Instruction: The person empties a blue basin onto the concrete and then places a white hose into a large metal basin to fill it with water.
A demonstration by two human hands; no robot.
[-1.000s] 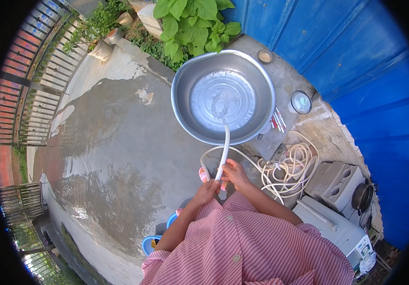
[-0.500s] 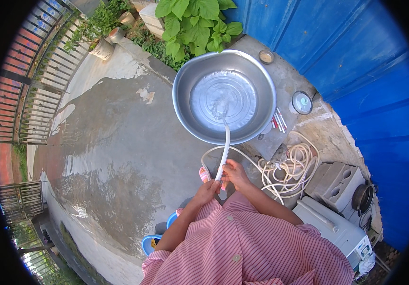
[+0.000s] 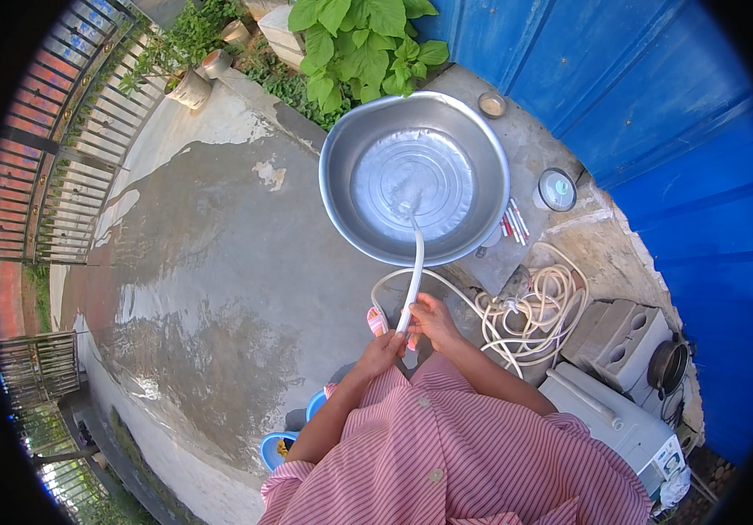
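A white hose [image 3: 415, 278] is held between my two hands. My left hand [image 3: 382, 352] is closed round its lower part. Just above and to the right, my right hand [image 3: 433, 319] has its fingers closed on the same hose. The hose's end reaches over the near rim of a large metal basin [image 3: 337, 210], and water [image 3: 408, 203] runs from it into the basin's bottom. From my hands the rest of the hose curves right to a loose coil [image 3: 538, 306] on the ground.
Right of the basin lie several pens or sticks [image 3: 514, 221], a lidded jar [image 3: 556, 189] and a small round tin [image 3: 491, 105]. A hollow concrete block [image 3: 623, 337] and a grey machine [image 3: 612, 420] stand right. Blue tubs [image 3: 273, 451] sit by my left arm. Leafy plants [image 3: 363, 52] grow behind.
Almost nothing differs. The view has shifted very slightly; both hands keep their hold on the hose and water still flows into the basin.
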